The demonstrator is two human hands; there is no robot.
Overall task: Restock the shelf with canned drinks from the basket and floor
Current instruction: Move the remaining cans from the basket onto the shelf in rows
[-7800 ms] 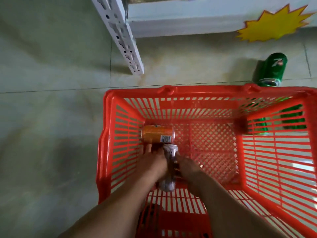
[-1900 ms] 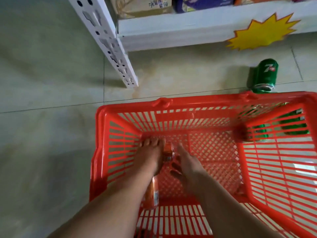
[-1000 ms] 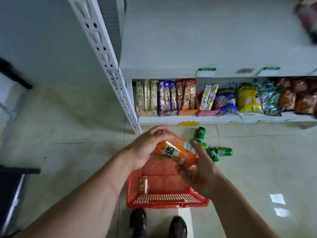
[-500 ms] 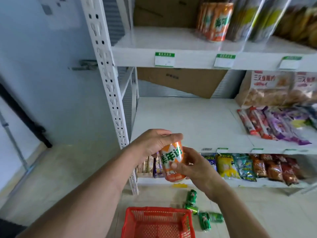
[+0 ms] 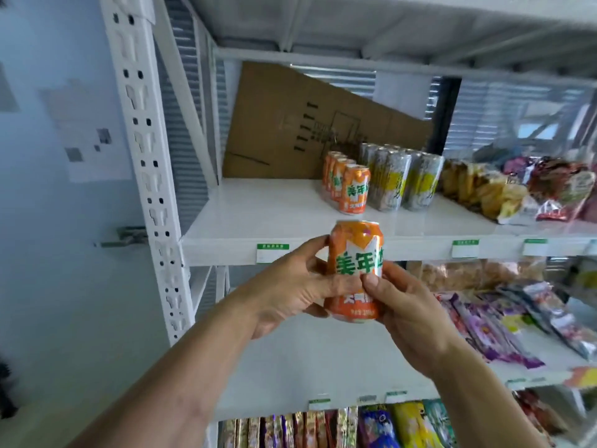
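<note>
An orange can (image 5: 355, 253) with green lettering stands upright in both my hands, in front of the white shelf's front edge (image 5: 226, 245). My left hand (image 5: 287, 292) grips its left side and my right hand (image 5: 403, 302) grips its right side, thumbs across the front. On the shelf behind it stands a row of matching orange cans (image 5: 350, 187), with taller silver-and-yellow cans (image 5: 400, 181) to their right. The basket and the floor are out of view.
A brown cardboard sheet (image 5: 303, 124) leans at the back of the shelf. Snack bags (image 5: 523, 189) fill the shelf's right part. A white perforated upright (image 5: 145, 156) stands at left. Lower shelves hold packaged snacks (image 5: 504, 318).
I lifted the orange can out of the red basket, stood up, and raised it upright to the level of the shelf with the other orange cans. The basket has dropped out of view.
</note>
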